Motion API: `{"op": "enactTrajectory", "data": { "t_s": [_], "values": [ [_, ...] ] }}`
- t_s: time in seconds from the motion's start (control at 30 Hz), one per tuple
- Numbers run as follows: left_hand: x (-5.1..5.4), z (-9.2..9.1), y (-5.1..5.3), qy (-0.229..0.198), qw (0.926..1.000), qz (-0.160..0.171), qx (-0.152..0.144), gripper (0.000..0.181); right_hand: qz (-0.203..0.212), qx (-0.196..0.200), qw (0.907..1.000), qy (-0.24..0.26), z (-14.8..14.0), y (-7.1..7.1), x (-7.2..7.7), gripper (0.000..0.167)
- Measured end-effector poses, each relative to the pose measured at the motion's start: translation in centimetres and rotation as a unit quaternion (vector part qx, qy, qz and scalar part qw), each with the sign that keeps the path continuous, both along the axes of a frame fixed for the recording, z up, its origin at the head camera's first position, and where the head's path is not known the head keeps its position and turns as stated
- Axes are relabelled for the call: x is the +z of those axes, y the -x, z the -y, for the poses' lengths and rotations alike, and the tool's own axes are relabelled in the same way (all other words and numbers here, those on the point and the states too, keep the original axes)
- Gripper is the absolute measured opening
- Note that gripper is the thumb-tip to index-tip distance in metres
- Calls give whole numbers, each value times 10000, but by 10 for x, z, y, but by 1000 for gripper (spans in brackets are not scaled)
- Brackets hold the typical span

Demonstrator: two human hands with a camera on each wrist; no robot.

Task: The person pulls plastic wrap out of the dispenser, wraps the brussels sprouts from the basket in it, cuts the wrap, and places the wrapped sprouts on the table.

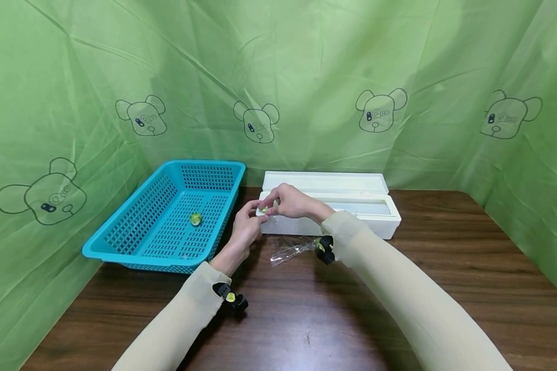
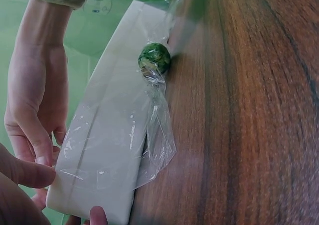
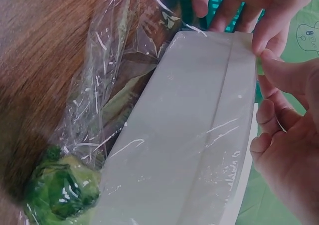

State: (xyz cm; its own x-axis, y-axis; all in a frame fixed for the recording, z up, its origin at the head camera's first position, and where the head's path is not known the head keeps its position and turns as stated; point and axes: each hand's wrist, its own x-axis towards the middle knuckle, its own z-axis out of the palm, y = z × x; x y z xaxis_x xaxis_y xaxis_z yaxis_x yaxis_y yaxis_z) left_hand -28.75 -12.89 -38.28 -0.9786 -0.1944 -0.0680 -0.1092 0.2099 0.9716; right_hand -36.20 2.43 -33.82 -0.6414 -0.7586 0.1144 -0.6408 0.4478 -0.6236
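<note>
A long white box (image 1: 288, 225) has clear film (image 2: 104, 140) over its front. My left hand (image 1: 247, 226) holds the box's left end, thumb on the edge and a fingertip at the end face. My right hand (image 1: 294, 201), fingers curled, pinches a small light green piece (image 1: 263, 209) at that same end. The two hands nearly touch in the right wrist view. A green, leafy ball (image 2: 154, 59) is wrapped in the film, whose gathered, twisted part trails along the box's front edge. In the head view my right wrist's camera partly hides this ball.
On the left stands a blue perforated basket (image 1: 232, 206) with one small green ball (image 1: 196, 219) inside. The box's white lid (image 1: 325, 181) stands raised behind it. Brown wooden table (image 1: 278, 319) lies in front, with green cloth (image 1: 306, 67) around the back and sides.
</note>
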Motion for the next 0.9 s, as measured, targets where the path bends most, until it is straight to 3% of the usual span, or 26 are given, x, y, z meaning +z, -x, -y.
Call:
{"op": "enactTrajectory", "data": {
  "t_s": [0.47,0.9],
  "values": [
    [0,1,-1,286,9996,-35,83,36,-171,-97,9997,-137,1,0,0,18],
    [-1,1,-1,226,9997,-39,40,33,-240,-175,9995,-143,-4,1,-1,18]
  ]
}}
